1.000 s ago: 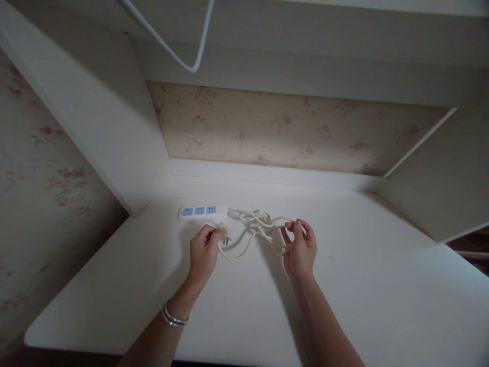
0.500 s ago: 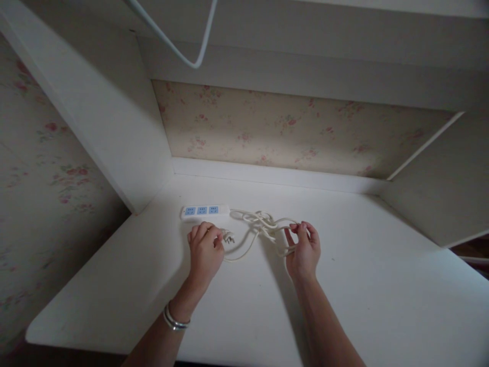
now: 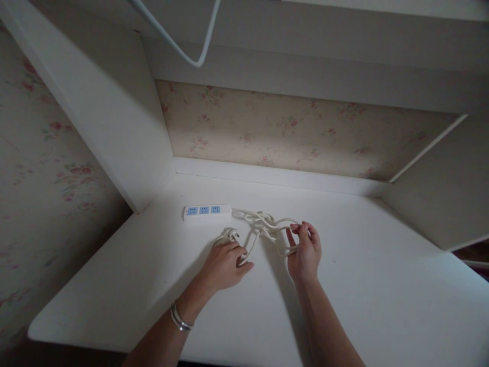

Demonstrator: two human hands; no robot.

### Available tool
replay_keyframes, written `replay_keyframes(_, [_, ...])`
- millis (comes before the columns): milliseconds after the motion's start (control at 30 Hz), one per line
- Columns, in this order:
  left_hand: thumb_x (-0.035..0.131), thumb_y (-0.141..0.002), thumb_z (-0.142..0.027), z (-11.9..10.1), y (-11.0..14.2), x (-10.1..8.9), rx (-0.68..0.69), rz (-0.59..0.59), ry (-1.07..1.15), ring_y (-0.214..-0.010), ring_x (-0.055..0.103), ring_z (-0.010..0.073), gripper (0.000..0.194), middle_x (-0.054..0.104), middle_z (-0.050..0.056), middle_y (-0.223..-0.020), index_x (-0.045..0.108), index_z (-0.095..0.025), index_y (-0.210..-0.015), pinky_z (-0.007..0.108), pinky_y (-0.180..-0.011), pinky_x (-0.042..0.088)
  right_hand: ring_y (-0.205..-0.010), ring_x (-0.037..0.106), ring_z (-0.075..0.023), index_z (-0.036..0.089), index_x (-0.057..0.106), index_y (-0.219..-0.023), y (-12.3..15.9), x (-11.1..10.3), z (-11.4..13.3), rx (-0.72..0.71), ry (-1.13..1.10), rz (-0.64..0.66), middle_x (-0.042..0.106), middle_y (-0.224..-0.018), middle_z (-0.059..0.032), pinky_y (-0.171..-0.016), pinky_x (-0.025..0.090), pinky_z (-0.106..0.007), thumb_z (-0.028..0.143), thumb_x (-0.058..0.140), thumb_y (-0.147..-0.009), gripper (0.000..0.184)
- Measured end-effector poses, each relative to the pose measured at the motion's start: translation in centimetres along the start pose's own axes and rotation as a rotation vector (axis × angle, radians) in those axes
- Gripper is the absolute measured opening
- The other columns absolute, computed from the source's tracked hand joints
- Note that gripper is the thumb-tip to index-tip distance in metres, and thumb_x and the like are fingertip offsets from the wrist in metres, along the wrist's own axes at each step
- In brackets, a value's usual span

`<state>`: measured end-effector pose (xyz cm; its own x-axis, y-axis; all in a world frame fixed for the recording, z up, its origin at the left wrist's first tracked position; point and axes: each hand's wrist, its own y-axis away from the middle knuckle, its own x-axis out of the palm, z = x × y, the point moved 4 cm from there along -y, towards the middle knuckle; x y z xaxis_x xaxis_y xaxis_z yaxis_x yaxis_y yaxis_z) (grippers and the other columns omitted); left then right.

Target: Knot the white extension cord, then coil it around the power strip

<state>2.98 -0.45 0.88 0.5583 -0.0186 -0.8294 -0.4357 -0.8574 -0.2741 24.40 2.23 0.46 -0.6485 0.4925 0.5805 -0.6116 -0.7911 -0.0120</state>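
A white power strip [image 3: 208, 212] with several blue-faced sockets lies on the white desktop. From its right end runs a cream power cord [image 3: 263, 220], tangled in loose loops. My right hand [image 3: 304, 252] pinches loops of this cord between thumb and fingers at the right side of the tangle. Just in front of the strip, my left hand [image 3: 227, 264] is curled over the plug end of the cord, a strand passing between thumb and index finger; the other fingertips are hidden. The plug [image 3: 231, 234] rests just beyond its knuckles, pins pointing right.
The white desktop [image 3: 382, 285] has a low back ledge [image 3: 275, 176] in front of floral wallpaper [image 3: 244, 127]. Side panels stand at left [image 3: 110, 117] and right [image 3: 439, 188]. Above hangs a bent pale cable [image 3: 198, 61], under an overhead shelf [image 3: 305, 46].
My left hand has shifted right and slightly down, from beside the plug onto the cord strand. The plug now shows behind the knuckles, turned a little. My right hand keeps its hold.
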Motion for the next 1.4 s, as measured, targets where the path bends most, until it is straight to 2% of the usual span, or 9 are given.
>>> replay_keyframes(167, [0.048,-0.089,-0.03,0.7,0.0,0.8,-0.092,-0.028,0.069,-0.07,0.058,0.0201,0.022,0.065,0.006,-0.074,0.063,-0.022,-0.074,0.031,-0.063,0.034,-0.067,0.058,-0.0089,0.022,0.063,-0.086,0.1,0.3,0.2,0.04,-0.005,0.054,0.057,-0.069,0.006,-0.085,0.052,-0.034,0.03,0.073,-0.07,0.02])
replay_keyframes(367, [0.048,-0.089,-0.032,1.4,-0.5,1.2,-0.243,-0.101,0.267,-0.056,0.054,0.0174,0.022,0.06,0.001,-0.06,0.062,-0.024,-0.073,0.028,-0.057,0.028,-0.051,0.05,-0.0073,0.019,0.065,-0.072,0.7,0.6,0.6,0.054,0.001,0.112,0.054,-0.059,0.0064,-0.071,0.054,-0.032,0.021,0.071,-0.061,0.013])
replay_keyframes(533, [0.049,-0.088,-0.034,2.1,-1.0,1.5,-0.293,-0.164,0.426,-0.055,0.051,0.0166,0.025,0.057,0.0,-0.057,0.058,-0.024,-0.067,0.028,-0.057,0.028,-0.053,0.053,-0.0083,0.018,0.066,-0.065,1.1,0.6,0.6,0.081,-0.007,0.145,0.058,-0.06,0.0039,-0.062,0.052,-0.027,0.022,0.072,-0.059,0.009])
replay_keyframes(667, [0.045,-0.089,-0.037,2.2,-1.2,1.5,-0.296,-0.148,0.441,-0.058,0.05,0.0158,0.031,0.055,-0.001,-0.058,0.055,-0.022,-0.064,0.027,-0.058,0.03,-0.064,0.06,-0.0121,0.019,0.069,-0.076,1.1,0.7,0.3,0.09,0.048,0.142,0.064,-0.068,0.0012,-0.064,0.052,-0.027,0.026,0.078,-0.06,0.019])
replay_keyframes(933, [0.04,-0.091,-0.041,1.8,-1.4,1.5,-0.224,-0.126,0.533,-0.057,0.045,0.0128,0.037,0.049,-0.002,-0.059,0.054,-0.019,-0.066,0.024,-0.055,0.03,-0.068,0.053,-0.013,0.018,0.072,-0.087,0.4,-0.1,0.8,-0.119,0.348,0.054,0.062,-0.074,-0.0002,-0.071,0.046,-0.03,0.03,0.067,-0.071,0.021])
replay_keyframes(1000, [0.04,-0.092,-0.04,1.8,-1.4,1.7,-0.223,-0.128,0.521,-0.056,0.044,0.0127,0.037,0.049,-0.002,-0.059,0.054,-0.019,-0.065,0.024,-0.055,0.03,-0.077,0.055,-0.0149,0.02,0.072,-0.088,0.6,-0.1,1.4,-0.243,0.482,0.103,0.064,-0.084,-0.0017,-0.074,0.044,-0.03,0.026,0.06,-0.074,0.02])
replay_keyframes(1100, [0.04,-0.092,-0.04,1.9,-1.3,1.9,-0.245,-0.113,0.501,-0.054,0.043,0.0124,0.036,0.046,-0.003,-0.057,0.054,-0.019,-0.066,0.024,-0.054,0.028,-0.083,0.057,-0.0167,0.023,0.072,-0.092,0.9,0.5,1.8,-0.341,0.629,0.31,0.063,-0.098,-0.0029,-0.077,0.045,-0.032,0.023,0.053,-0.074,0.027])
replay_keyframes(1233, [0.041,-0.091,-0.037,1.9,-1.3,1.9,-0.238,-0.085,0.481,-0.056,0.044,0.0126,0.033,0.047,-0.003,-0.058,0.054,-0.019,-0.067,0.024,-0.055,0.028,-0.084,0.06,-0.0186,0.026,0.072,-0.103,0.6,1.5,1.6,-0.262,0.827,0.527,0.064,-0.112,-0.0039,-0.079,0.046,-0.035,0.02,0.05,-0.073,0.038])
replay_keyframes(1400, [0.041,-0.092,-0.036,1.8,-1.3,1.7,-0.222,-0.082,0.468,-0.057,0.045,0.0128,0.032,0.049,-0.003,-0.059,0.055,-0.019,-0.068,0.024,-0.055,0.029,-0.096,0.062,-0.024,0.033,0.071,-0.105,-1.0,2.2,0.9,-0.251,1.143,0.604,0.072,-0.103,-0.0016,-0.097,0.036,-0.047,0.032,0.051,-0.084,0.029])
